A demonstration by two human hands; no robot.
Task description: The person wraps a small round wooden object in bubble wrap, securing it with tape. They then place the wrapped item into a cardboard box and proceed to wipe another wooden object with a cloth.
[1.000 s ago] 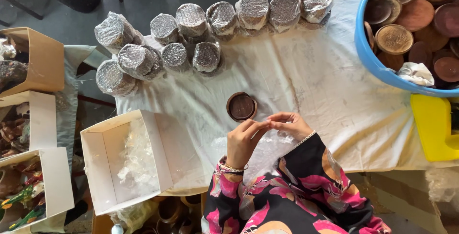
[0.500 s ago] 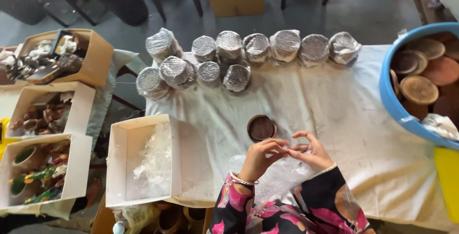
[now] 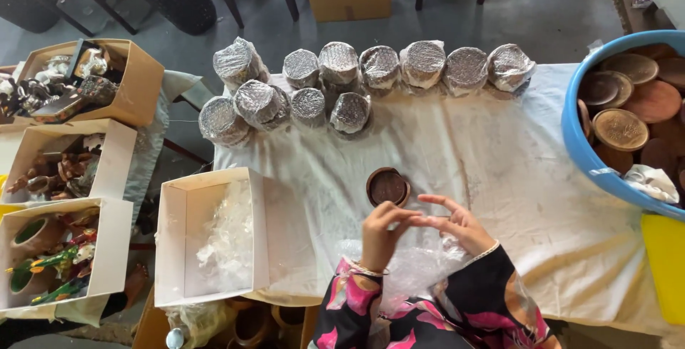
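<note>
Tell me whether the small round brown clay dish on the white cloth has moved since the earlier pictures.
No. The small round brown clay dish sits the same way below the row of wrapped bundles and just above the hands; only the camera shifted.

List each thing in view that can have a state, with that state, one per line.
Small round brown clay dish: unwrapped, lying flat on the white cloth.
Round stacks in bubble wrap: wrapped, grouped at the table's far edge.
White cardboard box: open, clear plastic wrap inside.
Blue plastic tub: open, filled with brown clay discs.
Left hand: fingertips pinched, meeting the right hand.
Right hand: fingers spread, fingertips at the left hand.
</note>
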